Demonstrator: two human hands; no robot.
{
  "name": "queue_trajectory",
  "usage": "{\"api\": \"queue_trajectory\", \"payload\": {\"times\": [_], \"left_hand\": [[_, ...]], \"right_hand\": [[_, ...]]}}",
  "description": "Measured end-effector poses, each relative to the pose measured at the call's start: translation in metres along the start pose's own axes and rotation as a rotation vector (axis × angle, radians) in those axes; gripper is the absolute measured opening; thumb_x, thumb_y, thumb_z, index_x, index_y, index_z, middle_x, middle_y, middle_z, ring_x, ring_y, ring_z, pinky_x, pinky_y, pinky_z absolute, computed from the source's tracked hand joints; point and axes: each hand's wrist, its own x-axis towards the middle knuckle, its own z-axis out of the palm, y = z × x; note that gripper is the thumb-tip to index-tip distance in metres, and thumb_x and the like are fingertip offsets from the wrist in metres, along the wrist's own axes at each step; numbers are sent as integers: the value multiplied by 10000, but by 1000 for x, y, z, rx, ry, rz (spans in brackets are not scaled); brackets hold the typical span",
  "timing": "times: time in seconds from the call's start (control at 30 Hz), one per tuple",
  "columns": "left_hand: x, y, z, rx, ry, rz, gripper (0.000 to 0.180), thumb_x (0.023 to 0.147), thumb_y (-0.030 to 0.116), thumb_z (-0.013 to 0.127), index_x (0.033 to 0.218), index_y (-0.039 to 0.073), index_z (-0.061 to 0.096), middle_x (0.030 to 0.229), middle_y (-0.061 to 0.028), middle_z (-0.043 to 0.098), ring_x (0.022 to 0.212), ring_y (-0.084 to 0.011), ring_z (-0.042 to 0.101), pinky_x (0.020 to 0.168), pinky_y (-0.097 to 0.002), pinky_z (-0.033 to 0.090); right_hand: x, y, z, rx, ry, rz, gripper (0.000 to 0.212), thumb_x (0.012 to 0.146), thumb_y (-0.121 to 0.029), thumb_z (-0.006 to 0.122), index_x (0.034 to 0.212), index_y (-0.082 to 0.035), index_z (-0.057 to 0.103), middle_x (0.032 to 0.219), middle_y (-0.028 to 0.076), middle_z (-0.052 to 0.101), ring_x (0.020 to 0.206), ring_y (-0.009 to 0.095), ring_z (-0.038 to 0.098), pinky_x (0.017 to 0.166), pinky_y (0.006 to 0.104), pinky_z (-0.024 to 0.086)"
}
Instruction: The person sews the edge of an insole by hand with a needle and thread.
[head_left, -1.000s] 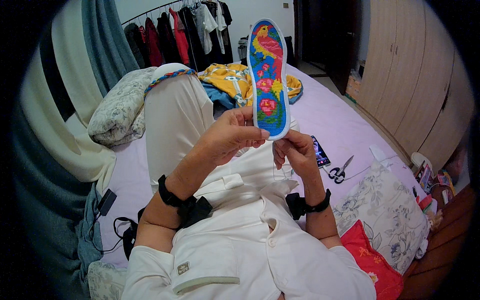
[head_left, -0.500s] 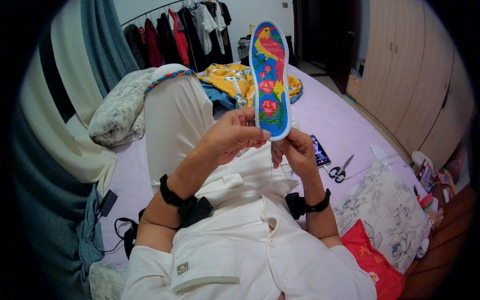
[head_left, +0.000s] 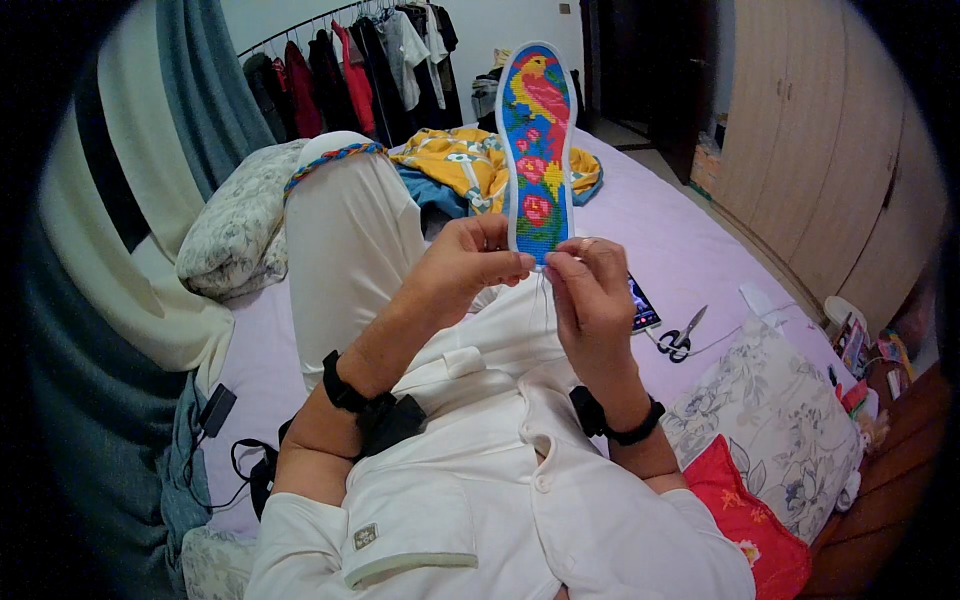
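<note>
An embroidered insole [head_left: 540, 130] with a white rim stands upright in front of me; its blue ground carries a bird and pink flowers. My left hand [head_left: 462, 265] grips its lower left edge between thumb and fingers. At the heel end, my right hand [head_left: 597, 300] is closed in a pinch against the front face, fingertips touching the stitching. Whatever it pinches is too small to make out. Fine dark thread [head_left: 545, 300] hangs below the heel, between my two hands.
On the bed [head_left: 690, 235], black-handled scissors [head_left: 682, 338] and a lit phone [head_left: 641, 303] lie right of my hands. A multicoloured braided cord [head_left: 335, 160] rests over my raised knee. Beyond is a yellow patterned cloth [head_left: 450, 160]. A floral pillow [head_left: 770, 420] and red cloth [head_left: 740, 525] are at right.
My right hand has come from behind and below the heel round to the insole's front, fingertips now on the stitched face. The insole has turned slightly; my left hand keeps its hold.
</note>
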Motion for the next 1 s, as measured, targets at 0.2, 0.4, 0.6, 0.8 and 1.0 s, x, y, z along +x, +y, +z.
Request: {"api": "queue_trajectory", "payload": {"times": [0.2,0.4,0.6,0.8,1.0], "left_hand": [[5,-12,-2,-38,-34,-71,220,718,34,651,926,0,587,790,-57,601,661,-101,542,641,-221,447],[8,-6,-24,-38,157,25,201,746,29,606,943,-4,583,797,-64,603,667,-106,562,637,-231,470],[10,15,-55,40,318,223,173,777,40,567,949,16,571,839,-56,607,710,-119,574,683,-252,479],[13,9,-42,50,310,178,196,774,33,576,968,11,572,853,-60,609,734,-122,580,694,-258,480],[5,-1,-17,17,129,54,247,744,27,617,983,-17,570,840,-62,598,721,-117,572,688,-247,479]], "right_hand": [[1,9,2,48,-77,-51,145,730,32,587,856,14,518,853,127,546,842,270,540,721,360,458],[11,33,-51,1179,201,585,111,878,-83,489,969,-21,477,780,106,570,676,166,587,578,277,527],[-53,161,-197,676,754,458,173,816,-30,553,974,17,500,821,87,558,710,149,568,663,249,523],[-58,164,-216,162,1037,416,177,843,-14,501,994,77,497,806,129,555,674,200,594,663,316,545],[7,59,-88,-9,468,392,237,776,109,472,932,-8,607,825,59,543,767,135,586,650,209,451]]}}
